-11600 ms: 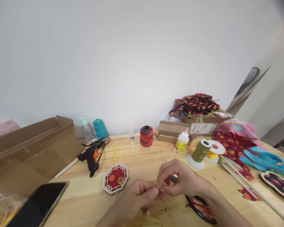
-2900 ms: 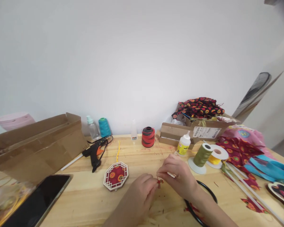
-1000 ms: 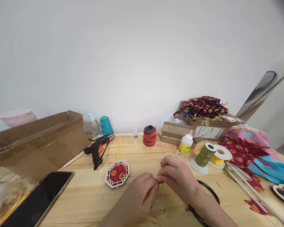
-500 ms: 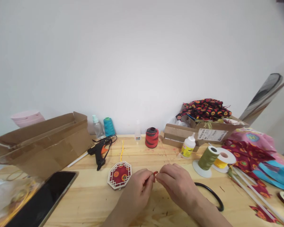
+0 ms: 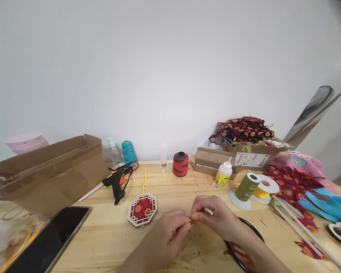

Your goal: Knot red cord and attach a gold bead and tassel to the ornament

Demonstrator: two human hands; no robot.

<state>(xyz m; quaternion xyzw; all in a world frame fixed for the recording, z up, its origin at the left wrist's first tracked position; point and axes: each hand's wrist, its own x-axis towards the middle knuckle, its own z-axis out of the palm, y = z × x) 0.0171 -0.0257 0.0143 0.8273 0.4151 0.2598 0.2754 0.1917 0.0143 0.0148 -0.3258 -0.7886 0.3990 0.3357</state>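
Observation:
My left hand (image 5: 176,229) is closed, pinching a small red piece (image 5: 193,222) that looks like thread or cord. From the other side my right hand (image 5: 213,214) meets it, thumb and forefinger pinched at the same red piece. A small pale object (image 5: 208,211) shows in the right hand's fingers; its kind I cannot make out. Left of the hands lies an octagonal wooden lattice pendant (image 5: 142,210) with patterned red fabric and a yellow cord (image 5: 144,180). Under my right forearm is a black loop (image 5: 254,229), partly hidden, with red material inside it.
Behind the hands stand a red thread spool (image 5: 180,165) and a glue bottle (image 5: 223,175). To the right are a green thread spool (image 5: 246,187), white sticks (image 5: 298,231) and fabric. A glue gun (image 5: 116,185), a cardboard box (image 5: 59,178) and a phone (image 5: 49,242) lie left.
Both hands have shifted slightly right, and the right fingers have turned and lifted, showing the pale object. More of the black loop and the red material inside it shows. The view moved slightly.

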